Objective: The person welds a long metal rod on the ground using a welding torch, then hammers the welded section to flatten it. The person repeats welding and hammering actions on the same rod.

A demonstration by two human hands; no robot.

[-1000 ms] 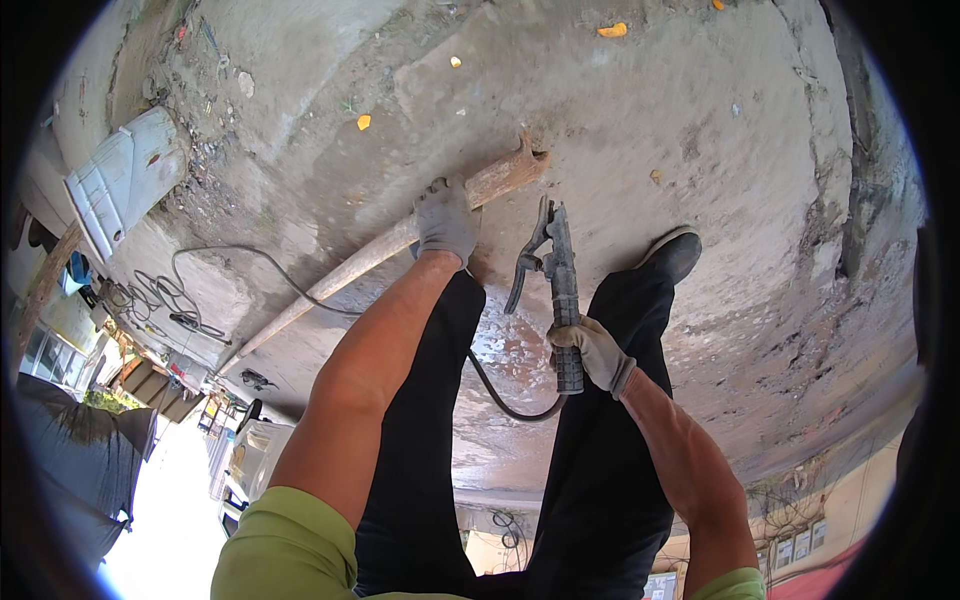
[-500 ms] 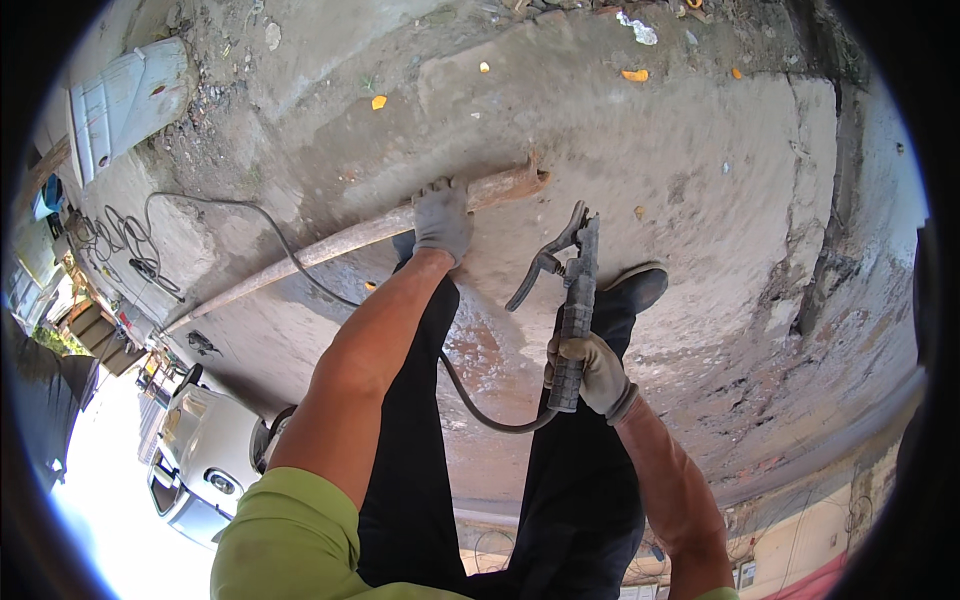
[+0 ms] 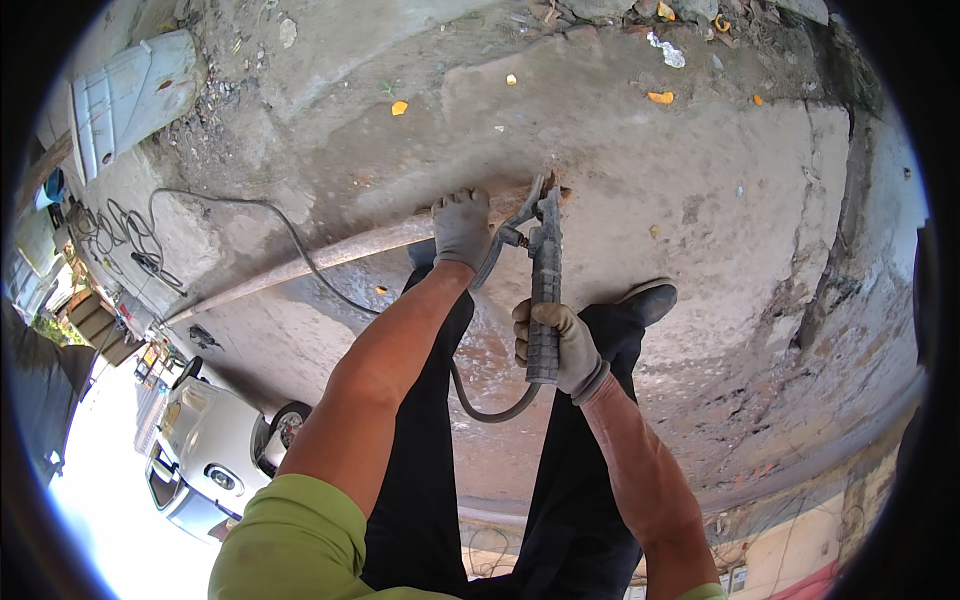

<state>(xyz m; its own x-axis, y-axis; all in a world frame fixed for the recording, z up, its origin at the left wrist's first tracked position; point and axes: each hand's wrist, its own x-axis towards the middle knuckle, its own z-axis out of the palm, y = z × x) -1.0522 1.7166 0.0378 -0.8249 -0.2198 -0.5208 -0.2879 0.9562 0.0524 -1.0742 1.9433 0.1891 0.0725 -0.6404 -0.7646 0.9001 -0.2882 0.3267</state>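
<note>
Left hand [image 3: 462,228], gloved, curls round pole [image 3: 375,241] slanting across ground [image 3: 740,220], far end toward ground's left edge, near end partly behind clamp [image 3: 546,260]. Gloved right hand [image 3: 568,345] grips clamp's handle; whether tip touches pole, I cannot tell. Cable [image 3: 500,416] loops from handle behind my left leg [image 3: 415,450].

grey clamp tool [image 3: 545,265] shifted left, tip now overlapping the pole [image 3: 350,247]

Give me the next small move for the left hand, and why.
Perhaps slide the left hand slightly along the pole, away from the tool in the right hand, because the tool's lever appears close beside the left hand.
</note>
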